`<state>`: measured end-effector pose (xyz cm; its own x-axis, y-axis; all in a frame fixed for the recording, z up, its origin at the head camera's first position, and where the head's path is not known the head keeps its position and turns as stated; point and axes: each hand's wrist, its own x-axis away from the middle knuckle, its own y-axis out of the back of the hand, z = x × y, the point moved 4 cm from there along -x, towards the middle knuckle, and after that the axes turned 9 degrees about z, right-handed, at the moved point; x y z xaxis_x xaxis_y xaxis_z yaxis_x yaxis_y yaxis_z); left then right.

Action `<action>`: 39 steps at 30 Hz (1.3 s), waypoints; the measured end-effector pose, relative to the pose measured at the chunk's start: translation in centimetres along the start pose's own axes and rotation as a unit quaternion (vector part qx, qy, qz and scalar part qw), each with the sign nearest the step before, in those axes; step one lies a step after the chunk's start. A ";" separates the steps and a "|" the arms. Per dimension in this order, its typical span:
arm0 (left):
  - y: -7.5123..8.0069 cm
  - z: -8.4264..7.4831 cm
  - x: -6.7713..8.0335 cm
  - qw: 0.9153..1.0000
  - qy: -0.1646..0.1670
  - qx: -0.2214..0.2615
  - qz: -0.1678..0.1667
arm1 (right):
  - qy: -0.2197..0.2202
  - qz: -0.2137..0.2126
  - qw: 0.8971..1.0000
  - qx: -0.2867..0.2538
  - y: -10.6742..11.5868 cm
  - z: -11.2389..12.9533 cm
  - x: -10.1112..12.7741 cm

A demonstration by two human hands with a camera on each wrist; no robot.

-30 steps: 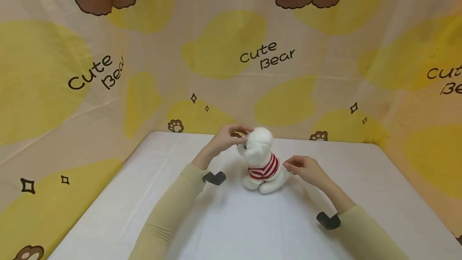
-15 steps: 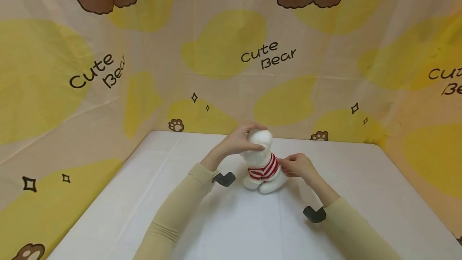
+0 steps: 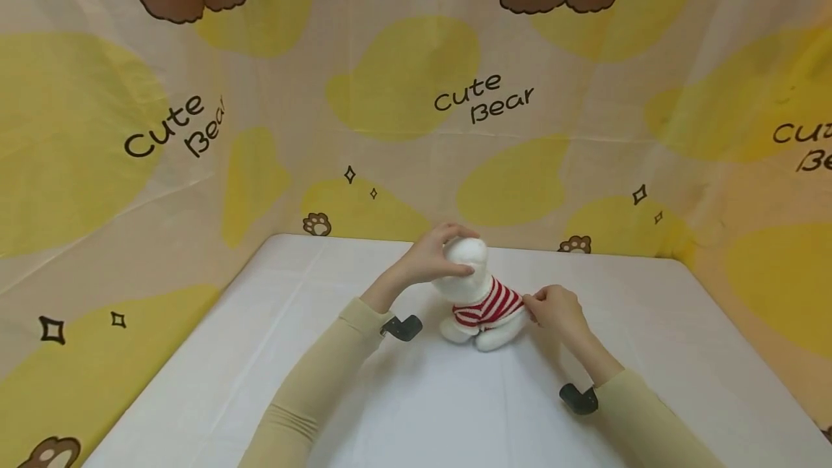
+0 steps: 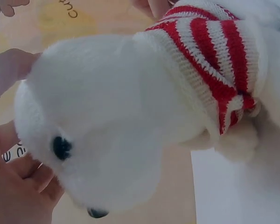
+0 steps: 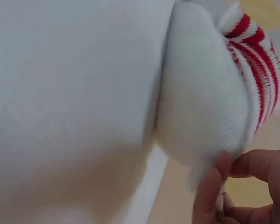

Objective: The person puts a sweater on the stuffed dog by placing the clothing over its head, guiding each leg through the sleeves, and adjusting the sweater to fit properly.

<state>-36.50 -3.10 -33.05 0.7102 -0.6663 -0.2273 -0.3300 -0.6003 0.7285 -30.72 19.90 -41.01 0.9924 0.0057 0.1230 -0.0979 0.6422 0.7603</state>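
A white plush dog [image 3: 463,284] with black eyes and a dark nose sits on the white table, its head toward the left. It wears a small red-and-white striped knitted sweater [image 3: 497,302]. My left hand [image 3: 430,257] grips the head from the left, thumb on the near side and fingers over the top; the left wrist view shows the plush dog's eye [image 4: 61,147] close to those fingers. At the rear, my right hand [image 3: 557,310] pinches the sweater's hem. In the right wrist view, thumb and forefinger meet at the hem's lower end, beside the white rump [image 5: 203,93].
The white table [image 3: 429,410] has a back edge close behind the plush dog. Printed cloth [image 3: 403,78] with yellow patches and lettering hangs around its back and sides. A black bracket [image 3: 401,328] sits at the left wrist, another black bracket [image 3: 578,399] at the right.
My left hand has moved right and wrapped round the plush dog's head. My right hand went in to the sweater, then drew its hem back to the right, so more stripes show.
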 end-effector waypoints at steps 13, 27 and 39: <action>0.0 0.1 0.3 1.000 0.009 0.006 0.001 | 0.006 0.086 0.982 -0.167 -1.7 -0.1 1.2; 0.3 0.1 0.2 1.000 0.010 -0.001 0.004 | 0.008 0.158 0.968 -0.197 -2.7 -0.4 2.4; 0.1 0.1 0.0 1.000 0.004 0.002 0.001 | -0.035 0.131 0.948 -0.287 -5.0 0.2 1.8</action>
<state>-36.60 -3.18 -33.04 0.7145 -0.6639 -0.2205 -0.3337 -0.6004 0.7267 -28.49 16.62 -44.46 0.9306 0.1842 0.3163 -0.2629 0.9376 0.2275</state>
